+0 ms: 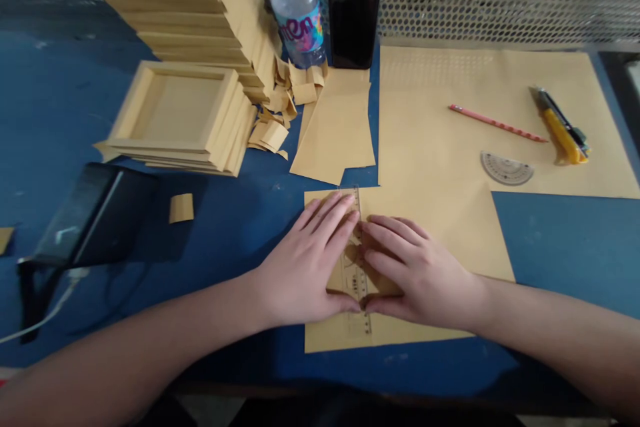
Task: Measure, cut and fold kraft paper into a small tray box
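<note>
A clear plastic ruler (pixel 361 280) lies lengthwise across a tan paper sheet (pixel 440 213) in front of me. My left hand (pixel 313 260) rests flat on the ruler and the sheet's left part, fingers stretched forward. Along the ruler's right edge is my right hand (pixel 420 267), palm down, with slightly bent fingers reaching left and touching that edge. Both thumbs nearly meet near the ruler's lower end. The ruler's middle is partly covered by the fingers.
At the back left stand stacked tan paper trays (pixel 173 107), paper scraps (pixel 270 133), a water bottle (pixel 300 20) and a black phone (pixel 354 7). A larger sheet (pixel 425 80) carries a red pencil (pixel 497 123), protractor (pixel 507 168) and yellow cutter (pixel 563 130). A power bank (pixel 100 213) sits left.
</note>
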### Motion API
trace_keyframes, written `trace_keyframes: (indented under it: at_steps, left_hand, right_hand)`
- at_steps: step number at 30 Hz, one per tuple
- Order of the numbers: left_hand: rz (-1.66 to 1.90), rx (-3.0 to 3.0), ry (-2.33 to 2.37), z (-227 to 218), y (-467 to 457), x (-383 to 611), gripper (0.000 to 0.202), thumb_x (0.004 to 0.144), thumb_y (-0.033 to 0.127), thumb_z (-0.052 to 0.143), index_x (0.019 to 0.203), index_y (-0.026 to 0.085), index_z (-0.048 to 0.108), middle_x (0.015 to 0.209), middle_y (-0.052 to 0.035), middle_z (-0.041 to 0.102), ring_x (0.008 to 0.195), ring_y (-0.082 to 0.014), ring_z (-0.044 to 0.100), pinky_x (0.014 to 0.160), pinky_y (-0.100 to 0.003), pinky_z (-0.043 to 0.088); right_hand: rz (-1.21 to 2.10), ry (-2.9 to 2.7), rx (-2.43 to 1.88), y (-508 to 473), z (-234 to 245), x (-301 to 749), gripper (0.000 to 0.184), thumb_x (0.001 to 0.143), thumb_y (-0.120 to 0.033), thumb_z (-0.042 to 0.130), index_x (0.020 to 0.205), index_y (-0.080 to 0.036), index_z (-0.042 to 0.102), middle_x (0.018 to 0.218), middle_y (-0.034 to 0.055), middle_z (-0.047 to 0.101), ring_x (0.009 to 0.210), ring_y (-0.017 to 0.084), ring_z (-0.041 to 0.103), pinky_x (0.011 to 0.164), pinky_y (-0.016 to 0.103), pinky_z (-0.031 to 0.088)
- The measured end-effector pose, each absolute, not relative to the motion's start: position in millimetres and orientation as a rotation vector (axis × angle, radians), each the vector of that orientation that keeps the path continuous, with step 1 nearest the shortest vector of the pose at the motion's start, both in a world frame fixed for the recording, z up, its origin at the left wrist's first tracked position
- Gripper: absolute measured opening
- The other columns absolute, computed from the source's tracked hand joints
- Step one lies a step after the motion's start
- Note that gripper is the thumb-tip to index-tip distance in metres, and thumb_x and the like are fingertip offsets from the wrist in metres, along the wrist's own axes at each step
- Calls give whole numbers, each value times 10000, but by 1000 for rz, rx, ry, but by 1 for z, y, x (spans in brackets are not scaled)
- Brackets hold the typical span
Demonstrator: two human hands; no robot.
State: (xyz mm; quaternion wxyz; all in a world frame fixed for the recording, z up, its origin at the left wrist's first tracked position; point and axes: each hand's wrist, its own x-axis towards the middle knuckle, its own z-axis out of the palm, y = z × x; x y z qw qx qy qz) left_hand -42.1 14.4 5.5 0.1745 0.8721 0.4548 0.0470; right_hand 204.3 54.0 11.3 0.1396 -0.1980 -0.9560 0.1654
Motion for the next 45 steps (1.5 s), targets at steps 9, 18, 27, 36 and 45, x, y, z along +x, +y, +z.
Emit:
trace_keyframes:
  at_steps: [9,18,27,36,45]
  left_hand:
    - [82,2483,1314,9,16,-38,1376,642,877,792,1607,6,341,1743,-263,220,1641,-430,164,1339,-622,216]
    - [-128,2519,1356,21,21,-30,1424,633,915,761,1619,-15,328,1744,-264,199,1634,-430,195,1336,-576,233]
    - [-357,2491,1382,37,27,-17,1438,646,862,801,1630,-48,281,1732,-301,191,1633,-447,179,1332,-535,236]
    - [-440,2503,1365,41,30,-13,1440,667,837,806,1627,-82,253,1728,-317,145,1632,-460,164,1325,-557,253]
    - [-353,2537,1365,36,28,-17,1398,650,849,800,1598,-72,344,1712,-334,205,1617,-470,220,1308,-562,298]
  right_hand:
    - [473,-2780,-575,52,12,206,557,967,-625,659,1155,-104,719,1457,240,614,1406,430,549,1148,592,524]
    - [466,-2788,-584,53,9,207,596,946,-666,668,1159,-112,716,1462,239,609,1415,431,542,1159,603,512]
    - [422,-2773,-503,57,10,207,565,958,-607,691,1246,-120,691,1412,233,640,1395,408,564,1122,592,543]
    - [-334,-2253,-1414,165,51,316,469,961,-396,704,1297,-70,682,1340,264,665,1333,365,600,1149,523,435]
    - [-228,-2056,-2087,191,18,362,397,960,-267,692,1297,-58,723,1144,269,718,1020,295,631,908,410,436]
